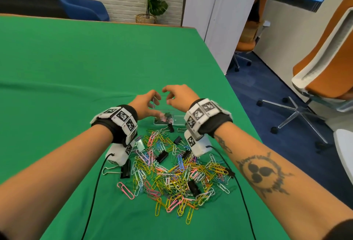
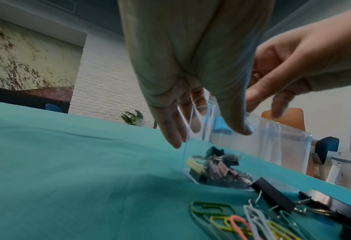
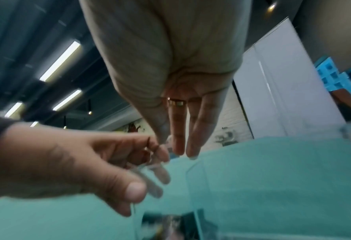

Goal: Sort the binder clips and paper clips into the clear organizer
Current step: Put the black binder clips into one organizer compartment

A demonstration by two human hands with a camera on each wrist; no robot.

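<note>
The clear organizer [image 1: 177,120] stands on the green cloth just beyond the clip pile [image 1: 172,169], with several binder clips [image 2: 217,165] in its left compartment. My left hand [image 1: 148,104] grips the organizer's left wall: the thumb [image 2: 238,125] is on the near side, and the other fingers show through the clear plastic [image 3: 160,172]. My right hand [image 1: 168,94] hovers over the top rim with fingers hanging down and nothing in them; its wrist view is blurred. Coloured paper clips [image 2: 238,224] and black binder clips [image 1: 161,156] lie mixed under my wrists.
The table's right edge [image 1: 244,110] runs close to my right forearm, with orange office chairs [image 1: 324,64] beyond it. Two black cables [image 1: 95,192] trail from the wrist cameras across the cloth [image 1: 76,68]. A large binder clip [image 1: 126,169] lies at the pile's left side.
</note>
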